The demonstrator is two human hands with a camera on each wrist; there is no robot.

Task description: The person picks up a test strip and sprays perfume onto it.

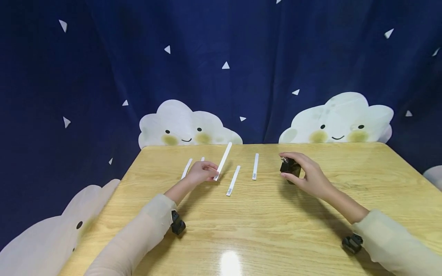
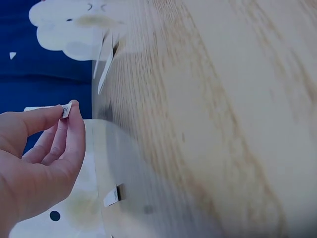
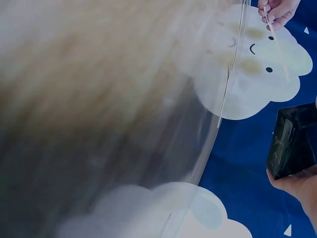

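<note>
Looking down from the head camera, I see my left hand [image 1: 202, 171] pinching one end of a white paper strip [image 1: 223, 160], tilted up off the wooden worktop [image 1: 269, 226]. Three more strips [image 1: 255, 166] lie flat just right of that grip. My right hand [image 1: 309, 176] is clamped around a small black box [image 1: 289, 166]. Left wrist: thumb and forefinger [image 2: 77, 124] nip the strip end [image 2: 66, 110]. Right wrist: the black box [image 3: 293, 141] sits in my fingers.

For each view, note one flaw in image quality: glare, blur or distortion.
Head view: a bright glare spot on the table near the bottom edge, and the far edge bows. Left wrist view: the wood grain is smeared, though the left hand is sharp. Right wrist view: the tabletop is heavily blurred, while the black box stays fairly clear.
</note>
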